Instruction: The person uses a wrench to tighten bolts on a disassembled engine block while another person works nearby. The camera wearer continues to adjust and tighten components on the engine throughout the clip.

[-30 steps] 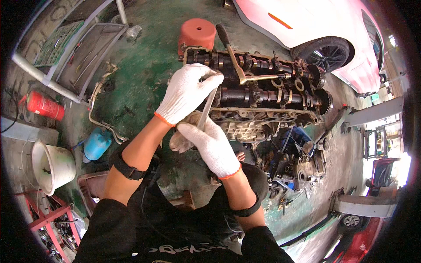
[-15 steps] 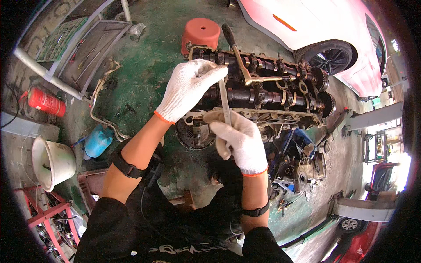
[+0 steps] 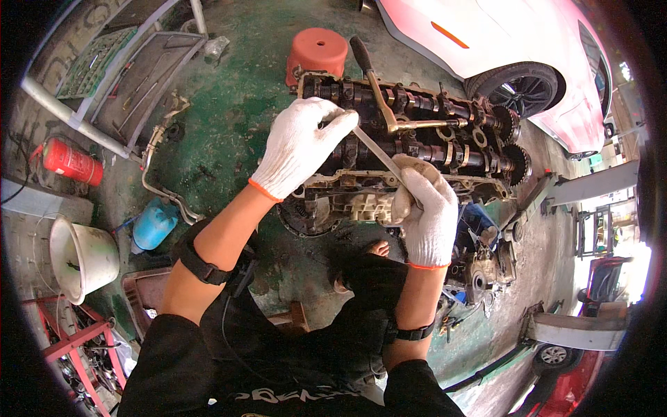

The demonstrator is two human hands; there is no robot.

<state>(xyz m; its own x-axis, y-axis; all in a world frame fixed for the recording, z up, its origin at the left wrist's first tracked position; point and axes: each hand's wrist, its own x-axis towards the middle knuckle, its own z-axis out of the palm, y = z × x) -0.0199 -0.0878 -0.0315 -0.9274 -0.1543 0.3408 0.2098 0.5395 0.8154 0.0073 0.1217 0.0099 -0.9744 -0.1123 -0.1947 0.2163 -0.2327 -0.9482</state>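
My left hand (image 3: 302, 142), in a white knit glove, is closed on the upper end of a long flat metal bar, perhaps a wrench (image 3: 377, 154). My right hand (image 3: 424, 205), gloved too, has its fingers curled round the bar's lower end. Both are over an oily engine cylinder head (image 3: 347, 203) with two dark camshafts (image 3: 465, 156) and toothed sprockets (image 3: 515, 162) at the right. A ratchet handle with a long extension (image 3: 379, 101) lies across the top of the engine, just beyond my left hand.
Red plastic stool (image 3: 319, 48) behind the engine; pale car (image 3: 472, 28) at upper right. At left are a metal rack (image 3: 111, 83), pipe assembly (image 3: 163, 181), extinguisher (image 3: 73, 161), blue jug (image 3: 155, 226) and white bucket (image 3: 87, 260). Engine parts (image 3: 479, 267) lie at right; a lift arm (image 3: 577, 330) beyond.
My right hand has moved right and up, swinging the bar's lower end rightward so it now slants. My left hand stays closed on the upper end, shifted only slightly.
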